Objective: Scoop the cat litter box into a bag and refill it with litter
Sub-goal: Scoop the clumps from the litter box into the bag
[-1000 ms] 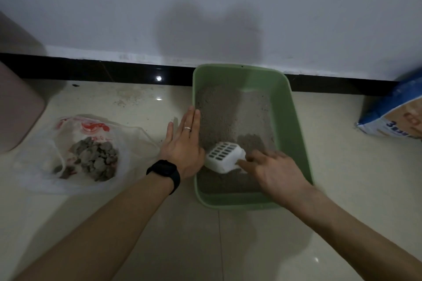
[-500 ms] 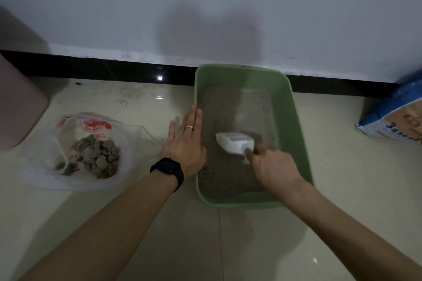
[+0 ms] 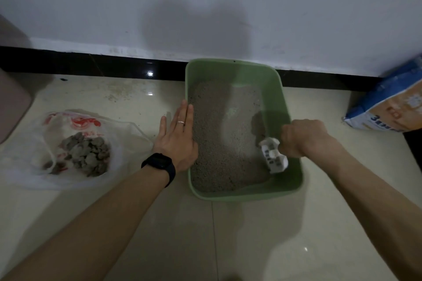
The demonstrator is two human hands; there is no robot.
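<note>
Litter box: green tray on the tiled floor, far end against the black skirting, part-filled with grey litter. Position unchanged over the last 1 s.

Waste bag: clear plastic, lying open on the floor well to the left of the box, holding 1 pile of grey clumps. Unchanged.

Litter sack: blue and orange, leaning at the right edge of view, not yet touched.

Left hand: flat, fingers released, palm braced against the outer left wall of the box. Same posture as 1 s ago.

Right hand: grip clenched on the handle of the white slotted scoop. Change: 1 s ago the scoop sat at the near centre of the litter bed; 0.5 s ago it was at mid-bed; it now lies at the near right corner, close to the right wall, slotted face turned up toward the camera and bowl pointing to the near end. Whether it carries a clump cannot be told.

Assessment: the sweep has crossed the bed, so sifting appears near its end. No large clump shows on the surface. Refilling is not begun. The scoop bowl projects just below and left of the clenched grip.
</note>
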